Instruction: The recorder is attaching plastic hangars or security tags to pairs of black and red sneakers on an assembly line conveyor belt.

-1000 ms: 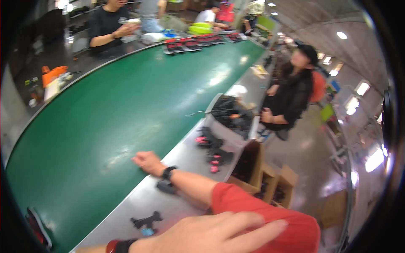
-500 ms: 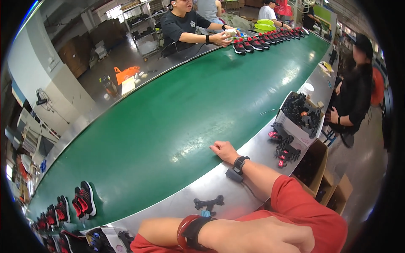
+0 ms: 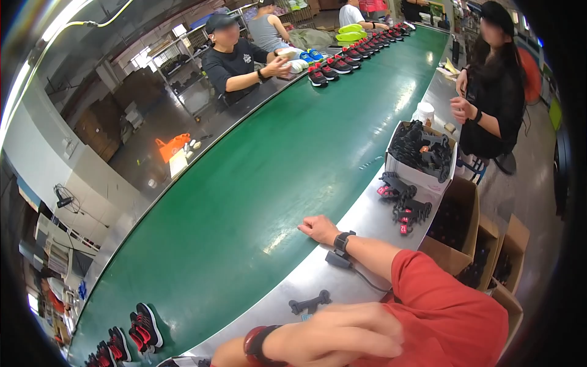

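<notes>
My right hand [image 3: 320, 229] rests at the near edge of the green conveyor belt [image 3: 244, 183], its fingers curled into a loose fist with nothing visible in it. A black band is around that wrist, and a small black device with a cable [image 3: 338, 260] lies beside it on the metal ledge. Slightly blurred, my left hand [image 3: 342, 333] is raised in front of my red shirt, fingers bent together; no object shows in it. Just beyond it on the ledge lies a black plastic hanger piece [image 3: 310, 301], partly covered by the hand, with a light blue bit under it.
Black-and-red sneakers [image 3: 145, 327] stand on the belt at lower left, and a long row of sneakers [image 3: 351, 55] at the far end. A white box [image 3: 422, 156] of black hangers stands right, with loose hangers [image 3: 403, 205] nearby. Open cartons [image 3: 452, 226] stand below. Several people work around the belt.
My view has shifted, and the sneakers at lower left appear lower. My left hand has moved left and up. My right hand stays at the belt edge. The person at right has raised their hands.
</notes>
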### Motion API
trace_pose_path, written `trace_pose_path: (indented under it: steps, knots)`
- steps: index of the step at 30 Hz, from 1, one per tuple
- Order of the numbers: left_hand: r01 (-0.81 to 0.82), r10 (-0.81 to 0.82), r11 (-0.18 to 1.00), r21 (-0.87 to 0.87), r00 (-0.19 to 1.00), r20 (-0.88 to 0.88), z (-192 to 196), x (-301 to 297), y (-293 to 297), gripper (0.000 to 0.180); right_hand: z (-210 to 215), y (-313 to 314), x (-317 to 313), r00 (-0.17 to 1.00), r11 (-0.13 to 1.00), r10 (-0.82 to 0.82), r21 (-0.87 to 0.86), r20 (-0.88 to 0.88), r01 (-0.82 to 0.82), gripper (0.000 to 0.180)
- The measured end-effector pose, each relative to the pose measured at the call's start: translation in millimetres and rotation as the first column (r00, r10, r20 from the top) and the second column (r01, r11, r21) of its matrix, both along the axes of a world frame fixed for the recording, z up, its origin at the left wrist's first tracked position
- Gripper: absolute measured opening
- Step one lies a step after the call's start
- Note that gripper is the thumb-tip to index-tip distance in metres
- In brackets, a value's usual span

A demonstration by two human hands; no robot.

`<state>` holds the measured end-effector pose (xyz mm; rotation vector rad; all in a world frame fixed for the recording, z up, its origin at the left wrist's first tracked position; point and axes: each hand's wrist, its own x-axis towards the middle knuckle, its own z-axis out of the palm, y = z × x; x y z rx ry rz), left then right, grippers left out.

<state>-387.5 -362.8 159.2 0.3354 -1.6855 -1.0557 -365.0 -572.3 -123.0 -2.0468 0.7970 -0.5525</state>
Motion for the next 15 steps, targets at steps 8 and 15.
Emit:
trace_pose_path:
  steps: [8, 15]
  knots:
    - [0.15, -0.183, 0.982, -0.114, 0.898, -0.399, 16.6, 12.9, 24.4, 0.013, -0.1, 0.1, 0.1, 0.999, 1.0, -0.012, -0.015, 0.03, 0.013, 0.036]
    - [0.355, -0.374, 0.924, -0.143, 0.918, -0.134, 12.9, 20.6, 20.2, 0.008, 1.1, -0.7, -2.1, 0.999, 1.0, 0.016, -0.017, 0.032, -0.016, 0.035]
